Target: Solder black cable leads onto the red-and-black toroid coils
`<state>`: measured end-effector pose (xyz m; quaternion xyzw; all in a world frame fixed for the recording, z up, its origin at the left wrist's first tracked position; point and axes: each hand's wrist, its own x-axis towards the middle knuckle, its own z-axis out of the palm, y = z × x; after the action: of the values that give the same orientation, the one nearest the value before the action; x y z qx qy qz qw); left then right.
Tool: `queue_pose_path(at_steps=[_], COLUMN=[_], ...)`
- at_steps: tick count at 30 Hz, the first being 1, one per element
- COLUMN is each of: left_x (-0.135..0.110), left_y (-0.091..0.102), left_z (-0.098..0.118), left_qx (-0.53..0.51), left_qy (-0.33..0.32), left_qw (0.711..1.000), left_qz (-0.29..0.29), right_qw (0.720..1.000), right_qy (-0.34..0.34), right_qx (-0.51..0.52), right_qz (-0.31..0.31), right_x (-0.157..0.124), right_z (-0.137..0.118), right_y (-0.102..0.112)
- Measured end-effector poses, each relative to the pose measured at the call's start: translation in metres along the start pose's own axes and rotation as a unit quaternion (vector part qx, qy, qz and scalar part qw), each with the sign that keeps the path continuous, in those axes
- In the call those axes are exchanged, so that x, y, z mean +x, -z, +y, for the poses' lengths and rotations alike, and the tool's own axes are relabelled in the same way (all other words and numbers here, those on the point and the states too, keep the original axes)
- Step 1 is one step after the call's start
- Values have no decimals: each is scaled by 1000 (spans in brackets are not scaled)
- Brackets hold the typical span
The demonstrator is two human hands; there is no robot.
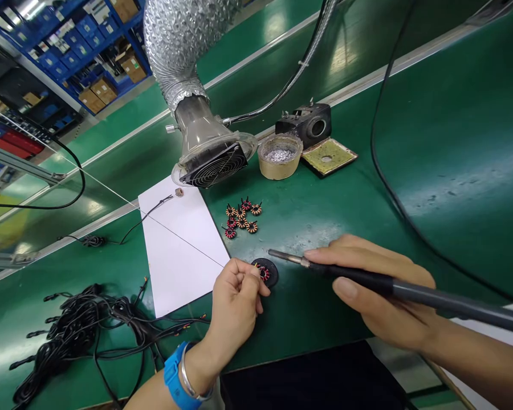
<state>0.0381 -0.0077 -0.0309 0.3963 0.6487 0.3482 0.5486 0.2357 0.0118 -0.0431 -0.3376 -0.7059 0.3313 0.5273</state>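
Note:
My left hand [238, 293] is closed in a pinch, and a thin solder wire [175, 232] runs into its fingers from the upper left. By its fingertips, a small toroidal coil with red windings [264, 274] sits on a round black disc [273, 272], partly covered by the fingers. My right hand [380, 285] grips a soldering iron [354, 277] like a pen. The iron's metal tip points left, just above and right of the disc, apart from the coil. Beyond the disc lie several small wound coils [241, 219], some red and some tan.
A fume extractor [214, 154] hangs over a white sheet [183, 250]. Behind stand a round solder tub [280, 162], an iron stand [310, 122] and a yellow sponge [330, 156]. Bundled black cables [64, 336] lie left; a black cord [385, 176] crosses the right side.

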Motion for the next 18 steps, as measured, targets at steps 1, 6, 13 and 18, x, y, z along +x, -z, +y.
queue_pose_path(at_steps=[1,6,13,18], left_x=[0,-1,-2,-1], left_y=[-1,-2,-1,-1], left_z=[0,1,3,2], left_qx=[0,-3,-3,-2], left_qy=[1,4,2,1], left_qw=[1000,1000,1000,1000], left_qz=[3,5,3,-1], right_qw=[1000,998,998,998], right_qy=[-16,-53,-43,-36], right_qx=[10,41,46,48], right_qz=[0,4,-18,-25], right_x=[-1,-4,-4,-3], right_z=[0,1,0,-1], right_y=[1,0,1,1])
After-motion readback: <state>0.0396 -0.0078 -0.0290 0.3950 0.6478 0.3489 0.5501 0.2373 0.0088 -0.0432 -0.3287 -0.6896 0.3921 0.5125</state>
